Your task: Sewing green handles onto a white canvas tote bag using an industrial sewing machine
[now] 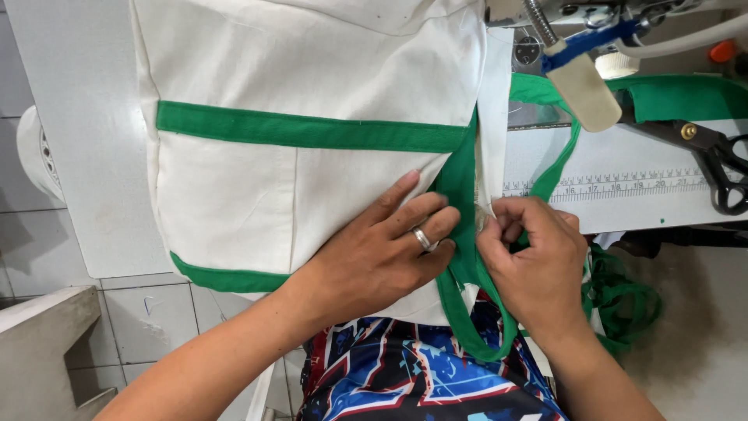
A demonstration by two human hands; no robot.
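A sewing workshop is shown — an industrial sewing machine [592, 31] is mounted at the far edge of a white worktable [78, 117]. Just right of the machine, black scissors [713, 156] are laid above a printed measuring scale [623, 185] — a tiled floor [148, 312] is seen below.

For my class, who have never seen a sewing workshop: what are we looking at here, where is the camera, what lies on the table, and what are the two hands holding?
The single picture comes from a camera on the worker's head, looking down. A cream cloth bag with green trim lies on a white sewing table. The left hand, wearing a ring, presses the bag flat. The right hand pinches a green strap at the bag's edge. At top right is part of a sewing machine, with black scissors and a ruler strip on the table.
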